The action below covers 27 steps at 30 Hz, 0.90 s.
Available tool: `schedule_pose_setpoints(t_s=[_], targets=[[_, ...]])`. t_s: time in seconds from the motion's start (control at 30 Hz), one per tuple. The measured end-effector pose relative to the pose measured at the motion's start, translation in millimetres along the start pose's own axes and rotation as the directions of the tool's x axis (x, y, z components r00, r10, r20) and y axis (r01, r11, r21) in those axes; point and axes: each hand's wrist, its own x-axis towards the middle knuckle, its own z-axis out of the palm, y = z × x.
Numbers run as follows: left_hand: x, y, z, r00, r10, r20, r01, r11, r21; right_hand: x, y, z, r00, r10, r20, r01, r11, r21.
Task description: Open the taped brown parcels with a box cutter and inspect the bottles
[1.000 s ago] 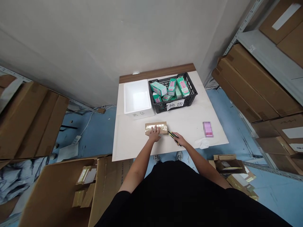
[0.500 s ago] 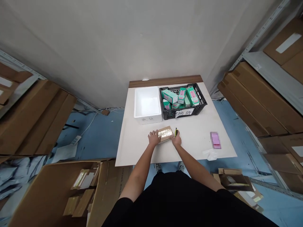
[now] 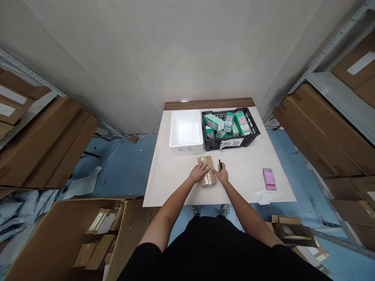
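Observation:
A small brown cardboard box with shiny tape along its top lies on the white table, its long side running away from me. My left hand rests across the box from its left side, fingers stretched over the taped top. At the right edge of the box is my right hand, closed around a yellow-and-black utility knife that points away from me. Its thumb reaches toward the box; whether it touches cannot be made out.
Behind the box stand a white foam bin and a black plastic crate holding several green-and-pink boxes. A blurred pink item and white tissue lie at right. A large open carton stands on the floor at left; shelves with cartons flank both sides.
The box has turned from lying crosswise to pointing away from me. My left hand has shifted from its left end onto its top. The knife stays in my right hand.

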Motion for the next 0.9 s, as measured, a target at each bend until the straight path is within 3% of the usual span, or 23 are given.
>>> schedule_pose_setpoints(t_s=[0.1,0.2,0.3,0.4,0.5,0.6,0.7,0.8,0.9], targets=[[13,-7,-8.1,0.987,0.109,0.118,-0.116,0.992,0.056,-29,33,7,0.995,0.036,0.091,-0.037,0.999,0.009],[11,-3,4.4,0.994,0.045,0.103,-0.052,0.996,0.072,-35,38,4,0.994,0.031,0.103,-0.032,1.0,0.0],[4,16,29.3,0.99,-0.142,0.011,0.141,0.987,0.073,-15,18,-10,0.998,0.024,0.066,-0.02,0.998,-0.06],[6,47,52.6,0.922,-0.379,-0.076,0.383,0.922,0.053,10,-8,-27,0.998,0.016,0.054,-0.01,0.994,-0.107],[13,72,63.6,0.855,-0.509,-0.099,0.511,0.859,0.003,22,-14,-38,0.998,-0.05,0.05,0.053,0.996,-0.067],[19,82,64.5,0.838,-0.538,-0.093,0.539,0.842,-0.015,14,10,-44,0.994,-0.085,0.064,0.074,0.983,0.165],[20,81,62.8,0.837,-0.538,-0.103,0.54,0.842,-0.008,-7,49,-48,0.984,-0.072,0.164,0.003,0.923,0.385],[21,79,61.3,0.832,-0.547,-0.096,0.548,0.837,-0.022,-25,76,-47,0.963,-0.089,0.253,-0.047,0.873,0.486],[25,80,59.8,0.821,-0.565,-0.087,0.566,0.825,-0.015,-30,82,-43,0.952,-0.103,0.288,-0.069,0.845,0.53]])
